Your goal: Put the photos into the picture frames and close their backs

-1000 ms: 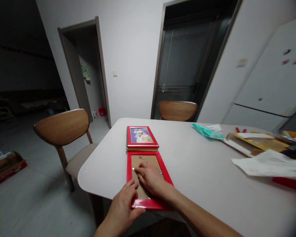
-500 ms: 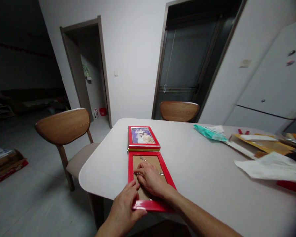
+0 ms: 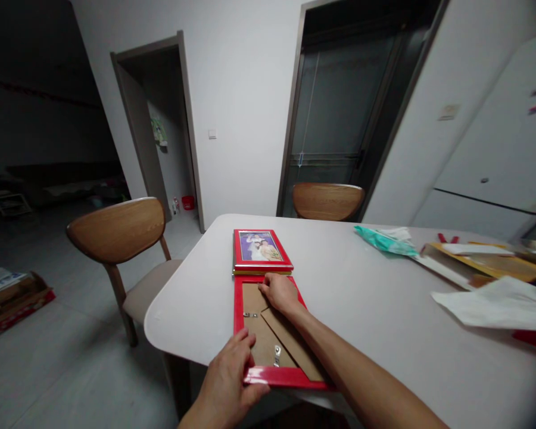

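Observation:
A red picture frame (image 3: 239, 301) lies face down near the front edge of the white table (image 3: 361, 304), its brown backing board and small metal clips showing. My left hand (image 3: 227, 381) grips its near left corner, fingers on the backing and thumb over the red rim. My right hand (image 3: 280, 292) rests at the frame's far edge with its fingers curled down on the backing. Just beyond lies a second red frame (image 3: 259, 250), face up with a photo, on top of another frame.
A wooden chair (image 3: 120, 238) stands at the table's left and another (image 3: 328, 201) at its far side. On the right lie a teal bag (image 3: 382, 241), yellow-brown boards (image 3: 482, 259) and white paper (image 3: 500, 304). A cardboard box (image 3: 9, 295) sits on the floor at left.
My right hand has moved from the middle of the backing board to the frame's far edge, uncovering the board and its stand. My left hand stays at the near corner.

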Demonstrator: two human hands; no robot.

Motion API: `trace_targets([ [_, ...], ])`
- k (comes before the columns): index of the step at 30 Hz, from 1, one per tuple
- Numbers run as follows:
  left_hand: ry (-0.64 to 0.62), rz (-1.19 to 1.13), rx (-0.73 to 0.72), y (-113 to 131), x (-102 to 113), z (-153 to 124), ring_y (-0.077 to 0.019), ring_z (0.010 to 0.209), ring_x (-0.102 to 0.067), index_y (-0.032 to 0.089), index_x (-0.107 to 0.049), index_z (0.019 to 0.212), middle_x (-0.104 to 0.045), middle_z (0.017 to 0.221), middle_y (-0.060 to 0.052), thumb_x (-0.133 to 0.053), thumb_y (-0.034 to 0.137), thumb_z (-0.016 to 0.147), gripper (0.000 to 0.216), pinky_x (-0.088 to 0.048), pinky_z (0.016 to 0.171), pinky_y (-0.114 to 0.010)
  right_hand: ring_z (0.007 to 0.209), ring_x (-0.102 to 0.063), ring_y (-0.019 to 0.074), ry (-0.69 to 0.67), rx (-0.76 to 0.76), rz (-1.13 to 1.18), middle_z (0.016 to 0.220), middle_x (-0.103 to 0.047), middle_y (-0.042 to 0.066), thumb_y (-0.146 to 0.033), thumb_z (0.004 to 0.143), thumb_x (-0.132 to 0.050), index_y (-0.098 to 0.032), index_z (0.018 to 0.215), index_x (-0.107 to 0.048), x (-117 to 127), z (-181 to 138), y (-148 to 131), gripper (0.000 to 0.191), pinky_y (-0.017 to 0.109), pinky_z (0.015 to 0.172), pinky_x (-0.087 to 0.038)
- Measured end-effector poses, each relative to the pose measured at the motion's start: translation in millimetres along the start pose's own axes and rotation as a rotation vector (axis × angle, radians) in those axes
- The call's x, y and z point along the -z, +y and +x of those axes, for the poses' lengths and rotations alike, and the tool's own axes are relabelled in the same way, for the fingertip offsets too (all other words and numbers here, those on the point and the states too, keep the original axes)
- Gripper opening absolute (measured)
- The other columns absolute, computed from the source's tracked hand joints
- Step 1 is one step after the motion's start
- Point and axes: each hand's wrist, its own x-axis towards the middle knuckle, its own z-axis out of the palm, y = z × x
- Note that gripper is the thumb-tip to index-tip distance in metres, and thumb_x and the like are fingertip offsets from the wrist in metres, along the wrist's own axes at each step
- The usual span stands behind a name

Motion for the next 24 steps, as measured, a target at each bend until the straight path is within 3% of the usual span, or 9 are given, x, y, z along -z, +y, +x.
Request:
trace_targets([
  [6, -0.03, 0.05, 0.031, 4.6, 3.3, 0.5, -0.0229, 0.116, -0.037, 0.013, -0.054, 0.099, -0.054, 0.113, -0.014, -0.064, 0.018, 0.06, 0.041, -0.034, 0.095, -0.037, 0.053, -0.049, 0.0128, 0.031, -0.061, -0.006, 0.07, -0.063, 0.01, -0.035, 0.069, -0.053, -0.013, 0.07, -0.061, 2.5, 7.4, -2.6, 0.024, 0.023, 0.043, -0.021],
  [10, -0.064, 0.125, 0.045, 11.0, 8.1, -1.5, -0.023, 0.116, -0.038, 0.014, -0.054, 0.096, -0.052, 0.116, -0.013, -0.066, 0.018, 0.058, 0.04, -0.032, 0.096, -0.039, 0.051, -0.05, 0.0125, 0.053, -0.001, 0.055, 0.067, -0.063, 0.008, -0.031, 0.07, -0.05, -0.013, 0.075, -0.062, 9.4, 2.2, -2.8, 0.022, 0.022, 0.044, -0.026],
  [14, -0.137, 0.263, 0.047, 25.0, 4.3, -1.8, -0.0284, 0.118, -0.033, 0.016, -0.055, 0.094, -0.044, 0.125, -0.014, -0.069, 0.021, 0.054, 0.043, -0.02, 0.099, -0.051, 0.066, -0.055, 0.0123, 0.106, 0.099, 0.128, 0.077, -0.064, 0.004, -0.026, 0.074, -0.042, -0.017, 0.08, -0.061, 25.2, -15.1, 9.9, 0.022, 0.02, 0.057, -0.036],
  [19, -0.16, 0.28, 0.017, 38.6, -14.8, 7.9, -0.0299, 0.119, -0.031, 0.014, -0.051, 0.104, -0.041, 0.126, -0.015, -0.067, 0.016, 0.055, 0.052, -0.022, 0.098, -0.052, 0.079, -0.056, 0.0165, 0.16, 0.07, 0.162, 0.088, -0.062, 0.007, -0.028, 0.073, -0.039, -0.015, 0.087, -0.06, 43.4, -44.3, 42.3, 0.028, 0.026, 0.071, -0.04],
  [21, -0.151, 0.279, 0.019, 39.0, -19.6, 11.3, -0.029, 0.117, -0.035, 0.013, -0.051, 0.104, -0.046, 0.123, -0.015, -0.063, 0.01, 0.058, 0.047, -0.023, 0.098, -0.05, 0.077, -0.057, 0.0172, 0.142, 0.032, 0.236, 0.088, -0.063, 0.007, -0.03, 0.072, -0.041, -0.015, 0.089, -0.06, 46.4, -56.7, 54.2, 0.029, 0.027, 0.07, -0.042],
  [24, -0.149, 0.259, 0.007, 37.7, -17.4, 11.6, -0.0289, 0.115, -0.038, 0.011, -0.051, 0.102, -0.048, 0.12, -0.016, -0.059, 0.007, 0.06, 0.043, -0.024, 0.098, -0.05, 0.075, -0.058, 0.0182, 0.096, -0.086, 0.564, 0.089, -0.063, 0.008, -0.036, 0.07, -0.046, -0.015, 0.092, -0.058, 47.1, -74.7, 64.3, 0.033, 0.029, 0.069, -0.044],
])
